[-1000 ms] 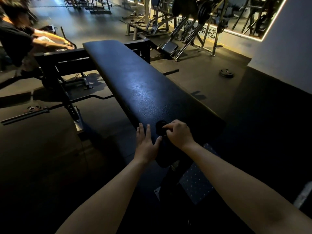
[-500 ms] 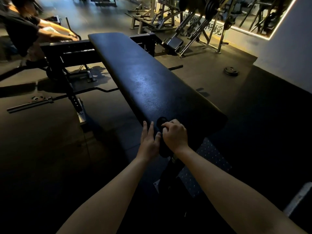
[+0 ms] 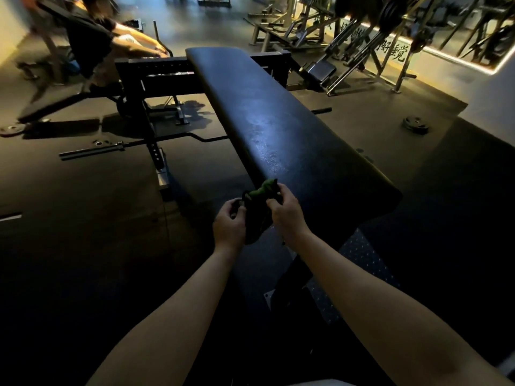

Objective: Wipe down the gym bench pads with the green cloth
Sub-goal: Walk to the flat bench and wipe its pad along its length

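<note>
A long black bench pad [image 3: 278, 129] runs from the near centre away to the upper left, with a dull sheen along its top. The green cloth [image 3: 263, 189] is bunched up in dim light just off the pad's near left corner. My left hand [image 3: 230, 224] grips its lower left part with curled fingers. My right hand [image 3: 285, 210] pinches the cloth's right side. Most of the cloth hangs dark between the two hands.
The bench's metal frame and upright [image 3: 156, 79] stand to the left, with a barbell [image 3: 133, 144] lying on the floor below. A person [image 3: 94, 43] sits at the far left. A weight plate [image 3: 415, 125] lies on the floor at right. Machines [image 3: 362, 43] line the back.
My left hand lay flat beside the pad's end; now it has curled round the cloth. Both hands have lifted the cloth off the pad's corner, and its green shows.
</note>
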The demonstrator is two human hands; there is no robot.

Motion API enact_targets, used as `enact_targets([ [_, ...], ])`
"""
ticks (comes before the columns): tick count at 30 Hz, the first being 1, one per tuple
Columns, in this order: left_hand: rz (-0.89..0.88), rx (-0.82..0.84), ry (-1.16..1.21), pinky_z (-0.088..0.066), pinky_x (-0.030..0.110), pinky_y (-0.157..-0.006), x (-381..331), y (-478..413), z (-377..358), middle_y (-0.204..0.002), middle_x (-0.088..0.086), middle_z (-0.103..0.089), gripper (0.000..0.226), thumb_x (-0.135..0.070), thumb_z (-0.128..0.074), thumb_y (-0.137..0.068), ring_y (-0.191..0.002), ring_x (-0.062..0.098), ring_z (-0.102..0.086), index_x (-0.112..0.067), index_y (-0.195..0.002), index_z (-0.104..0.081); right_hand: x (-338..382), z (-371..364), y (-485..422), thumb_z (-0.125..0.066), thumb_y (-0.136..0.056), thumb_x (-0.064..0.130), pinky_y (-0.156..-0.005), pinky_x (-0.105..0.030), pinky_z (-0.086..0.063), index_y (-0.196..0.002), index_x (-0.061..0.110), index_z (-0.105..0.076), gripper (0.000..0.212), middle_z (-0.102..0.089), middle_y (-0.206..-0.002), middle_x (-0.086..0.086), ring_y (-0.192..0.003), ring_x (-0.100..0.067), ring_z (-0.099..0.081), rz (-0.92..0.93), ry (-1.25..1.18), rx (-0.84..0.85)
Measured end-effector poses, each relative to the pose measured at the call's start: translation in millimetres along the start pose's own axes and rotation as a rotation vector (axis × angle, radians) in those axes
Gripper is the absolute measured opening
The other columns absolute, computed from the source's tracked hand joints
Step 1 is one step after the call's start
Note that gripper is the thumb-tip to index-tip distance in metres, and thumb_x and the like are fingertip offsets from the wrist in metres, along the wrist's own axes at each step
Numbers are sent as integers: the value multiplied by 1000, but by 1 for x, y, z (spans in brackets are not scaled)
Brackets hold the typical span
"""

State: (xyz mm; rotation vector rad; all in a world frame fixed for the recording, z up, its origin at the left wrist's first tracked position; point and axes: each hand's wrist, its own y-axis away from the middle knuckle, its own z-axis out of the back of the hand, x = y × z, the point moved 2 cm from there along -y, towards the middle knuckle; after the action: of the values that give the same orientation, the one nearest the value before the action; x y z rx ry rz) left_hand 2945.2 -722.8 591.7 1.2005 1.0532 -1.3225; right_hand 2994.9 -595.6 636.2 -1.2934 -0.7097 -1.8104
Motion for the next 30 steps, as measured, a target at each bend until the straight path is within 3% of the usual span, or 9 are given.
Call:
enact_targets([
  [8,78,-221,-71,-36,22,-80,2,-10,68,-107,3,-60,27,-27,-48,-104,-98,16,-54,-9,-119,-62,3,-23,3,-46,-87,3,-100,-33,-48,-124,24,-64,47,-70,-109,3,-106,-14,-63,-2,73,108],
  [12,157,-216,-16,-45,29,-87,5,-15,86,-114,5,-62,26,-30,-48,-105,-105,21,-58,-15,-122,-59,-5,-45,1,-47,-81,4,-101,-44,-49,-115,23,-68,45,-72,-107,0,-104,-19,-66,-48,-58,155],
  [14,248,-223,173,-51,40,-97,10,-16,94,-122,9,-61,27,-30,-55,-101,-114,28,-60,-20,-126,-54,-7,-55,0,-48,-87,-3,-106,-43,-45,-123,16,-62,43,-67,-117,-5,-111,-19,-62,-58,-100,174],
  [16,393,-118,393,-51,49,-100,14,-12,102,-130,11,-57,55,-28,-69,-94,-116,31,-61,-26,-141,-40,-5,-61,3,-48,-91,-3,-107,-36,-45,-133,15,-53,46,-58,-128,-3,-115,-14,-57,-73,-170,157],
  [18,480,86,443,-54,53,-96,17,-7,106,-132,13,-54,88,-22,-82,-80,-113,33,-64,-41,-147,-27,-6,-65,5,-47,-94,-1,-89,-26,-51,-135,20,-48,47,-55,-119,0,-97,-8,-58,-138,-281,132],
  [20,509,277,363,-55,53,-94,17,0,106,-130,15,-53,98,-12,-87,-70,-112,35,-64,-43,-144,-30,-8,-68,9,-48,-90,-5,-71,-29,-51,-131,22,-49,50,-56,-99,-2,-79,-13,-57,-215,-365,166],
  [23,462,395,-91,-53,47,-100,22,3,107,-129,9,-53,77,-12,-88,-69,-115,28,-59,-36,-132,-50,-15,-69,10,-49,-74,-13,-62,-24,-50,-124,20,-59,61,-59,-89,-6,-72,-14,-58,-162,-172,297],
  [26,362,381,-448,-51,41,-102,31,-2,109,-130,8,-54,59,-23,-88,-67,-113,24,-58,-35,-120,-65,-17,-66,4,-50,-72,-12,-88,-20,-48,-119,15,-68,58,-61,-105,-7,-97,-20,-61,4,287,301],
  [30,181,260,-637,-47,34,-103,26,-1,109,-130,11,-56,25,-30,-70,-92,-116,21,-56,-14,-111,-75,-22,-63,2,-48,-84,-8,-95,-13,-33,-109,6,-72,38,-51,-118,-15,-109,-28,-54,56,530,209],
])
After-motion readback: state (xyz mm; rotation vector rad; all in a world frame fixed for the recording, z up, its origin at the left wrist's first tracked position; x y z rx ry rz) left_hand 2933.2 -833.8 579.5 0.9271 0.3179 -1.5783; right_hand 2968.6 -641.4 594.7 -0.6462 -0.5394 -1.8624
